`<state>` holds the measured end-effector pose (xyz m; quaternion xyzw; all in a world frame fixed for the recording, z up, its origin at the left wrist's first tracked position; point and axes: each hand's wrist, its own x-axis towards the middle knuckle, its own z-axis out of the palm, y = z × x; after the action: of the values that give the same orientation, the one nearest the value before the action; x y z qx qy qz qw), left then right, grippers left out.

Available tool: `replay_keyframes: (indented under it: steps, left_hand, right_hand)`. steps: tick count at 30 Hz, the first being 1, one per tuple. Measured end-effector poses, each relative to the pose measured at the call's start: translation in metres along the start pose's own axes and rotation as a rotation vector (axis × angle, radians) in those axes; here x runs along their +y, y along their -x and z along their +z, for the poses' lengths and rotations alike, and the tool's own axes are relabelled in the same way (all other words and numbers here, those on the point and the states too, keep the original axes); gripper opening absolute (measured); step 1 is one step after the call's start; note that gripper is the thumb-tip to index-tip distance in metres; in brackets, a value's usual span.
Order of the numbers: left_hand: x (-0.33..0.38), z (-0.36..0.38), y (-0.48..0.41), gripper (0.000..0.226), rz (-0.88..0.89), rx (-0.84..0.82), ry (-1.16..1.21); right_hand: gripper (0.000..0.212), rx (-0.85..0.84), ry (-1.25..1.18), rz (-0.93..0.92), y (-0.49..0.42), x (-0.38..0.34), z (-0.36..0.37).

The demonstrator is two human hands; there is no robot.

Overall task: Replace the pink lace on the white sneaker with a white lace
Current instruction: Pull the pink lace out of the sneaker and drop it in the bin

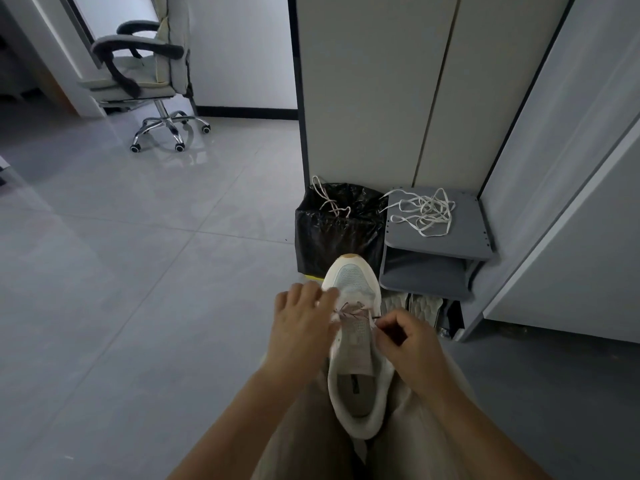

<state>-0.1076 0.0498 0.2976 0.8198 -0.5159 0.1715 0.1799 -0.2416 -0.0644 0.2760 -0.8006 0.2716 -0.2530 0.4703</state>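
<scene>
- The white low-top sneaker with a pale mesh toe panel (351, 341) lies on the person's lap, between thighs in beige trousers (311, 431). Its toe points away and its opening faces up.
- The pink flat lace (349, 311) is threaded only through the eyelets nearest the toe, where it crosses over the tongue. The eyelets closer to the opening are bare.
- The left hand (303, 327) rests against the sneaker's left side. Its fingers (329, 295) are spread and nearly straight, reaching to the edge of the toe panel, and they are slightly blurred.
- The right hand (407, 344) sits at the sneaker's right side. Its fingers (384, 328) are curled in, with thumb and forefinger pinching the pink lace where it comes out of the right-hand eyelet.
- The white flat lace (426, 211) lies in a loose tangle on top of a small grey two-tier shoe shelf (478, 244), well apart from the sneaker. One end trails off the left edge of the shelf top.
- A pale pinkish lace (329, 199) is draped over the rim of a black plastic-lined bin (332, 237). The bin stands just beside the shelf, beyond the sneaker's toe.
- A pair of light-soled shoes (415, 306) is tucked under the shelf.
- A beige swivel office chair with dark armrests (149, 71) stands far back on the glossy grey tiled floor (121, 271).
</scene>
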Motion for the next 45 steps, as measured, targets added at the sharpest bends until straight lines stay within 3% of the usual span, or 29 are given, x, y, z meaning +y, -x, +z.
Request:
replay_keyframes:
  steps: [3,8,11,17,23,26,30,35,39,41,45]
  left_hand:
    - [0.024,0.014,-0.008,0.032,0.092,-0.1,-0.015]
    - [0.037,0.029,-0.016,0.021,-0.024,-0.167,0.042]
    - [0.035,0.029,-0.014,0.016,-0.047,-0.148,0.156]
    - [0.036,0.032,-0.01,0.025,-0.07,-0.098,0.209]
    - [0.037,0.039,-0.012,0.024,-0.077,-0.102,0.226]
    - [0.034,0.045,-0.012,0.019,-0.06,-0.077,0.301]
    - [0.029,0.047,-0.016,0.008,-0.035,-0.079,0.394]
    - [0.03,0.046,-0.018,0.009,-0.045,-0.18,0.422]
    - [0.028,0.044,-0.019,0.012,-0.042,-0.177,0.413]
    - [0.03,0.045,-0.018,0.015,-0.09,-0.15,0.436]
    - [0.033,0.05,-0.018,0.02,-0.08,-0.193,0.418]
  right_hand:
    - [0.022,-0.019,-0.012,0.01,0.0,-0.001,-0.001]
    - [0.009,-0.076,-0.085,0.102,-0.004,-0.004,-0.009]
    - [0.016,-0.119,-0.077,0.187,-0.015,-0.003,-0.015]
    - [0.019,-0.099,0.013,0.147,-0.022,0.004,-0.016]
    - [0.012,-0.287,0.034,0.21,-0.035,0.0,-0.025]
    - [0.014,-0.362,0.198,0.178,-0.042,-0.002,-0.029]
    - [0.018,-0.265,0.581,-0.113,-0.04,0.002,-0.023]
    - [0.018,-0.291,0.251,0.165,-0.036,0.003,-0.026]
    - [0.012,-0.343,0.153,0.199,-0.038,0.001,-0.031]
    - [0.006,-0.289,0.15,0.162,-0.034,0.002,-0.035]
    - [0.007,-0.228,0.388,-0.068,-0.03,0.009,-0.032]
